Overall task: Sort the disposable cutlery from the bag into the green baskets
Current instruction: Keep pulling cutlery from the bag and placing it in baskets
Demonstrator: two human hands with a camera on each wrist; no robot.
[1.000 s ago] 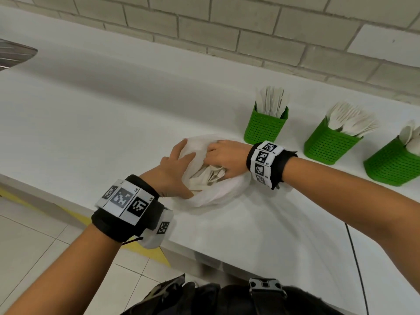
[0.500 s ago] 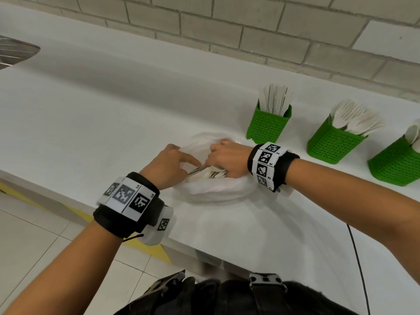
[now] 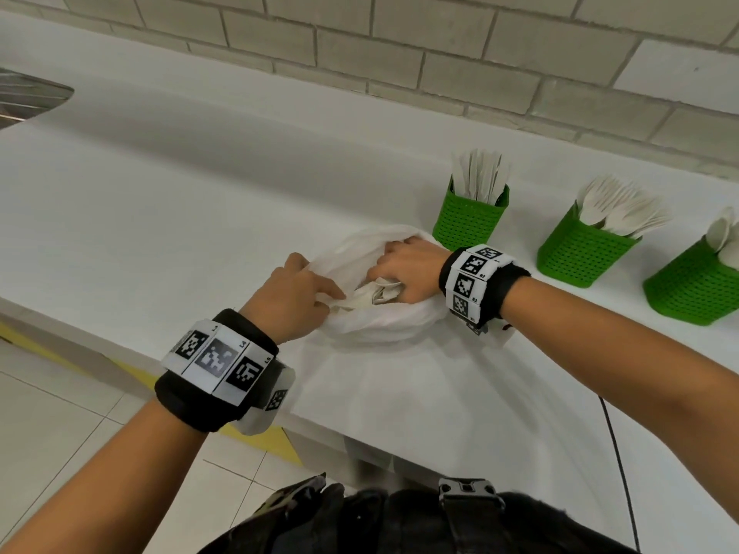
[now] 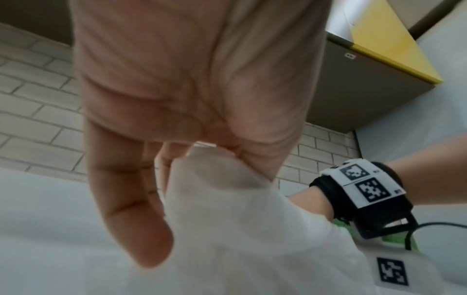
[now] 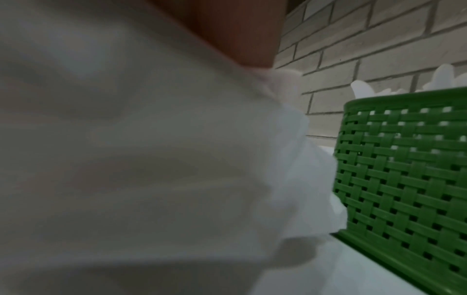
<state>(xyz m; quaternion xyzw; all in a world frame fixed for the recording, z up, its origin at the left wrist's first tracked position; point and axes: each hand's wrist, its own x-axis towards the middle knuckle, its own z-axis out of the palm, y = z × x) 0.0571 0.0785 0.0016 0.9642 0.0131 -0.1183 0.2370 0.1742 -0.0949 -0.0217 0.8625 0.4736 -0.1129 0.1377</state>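
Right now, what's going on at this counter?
A person is working a white plastic bag open on the white counter. The left hand grips the bag's near edge, and the right hand holds the far side. Pale cutlery shows in the opening. Three green baskets to the right already hold cutlery.

Head view: above, facing down and forward over worktop (image 3: 168, 201). 2 wrist views: very close, low. All 3 share bag (image 3: 380, 325); right wrist view blurred.
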